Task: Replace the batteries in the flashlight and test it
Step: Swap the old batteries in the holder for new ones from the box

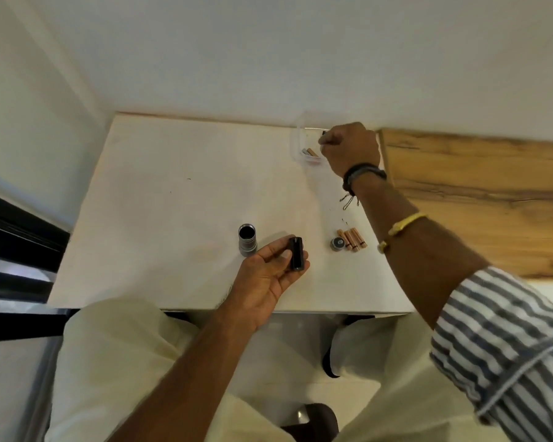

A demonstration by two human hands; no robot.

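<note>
My left hand (270, 269) holds a black battery holder (296, 253) between thumb and fingers, palm up, above the white table (173, 202). The silver flashlight body (247, 239) stands upright on the table just left of that hand, its open end up. My right hand (348, 148) reaches to the far edge over a clear plastic box (297, 138) and pinches a small dark-tipped item, likely a battery (323, 135). More batteries (310, 152) lie inside the box. Three copper-coloured batteries (352, 240) lie by the flashlight's end cap (336, 243).
A wood-grain surface (476, 193) adjoins the table on the right. A white wall runs behind the table. A dark frame (13, 237) stands at the left. My legs in light trousers are below the table's front edge.
</note>
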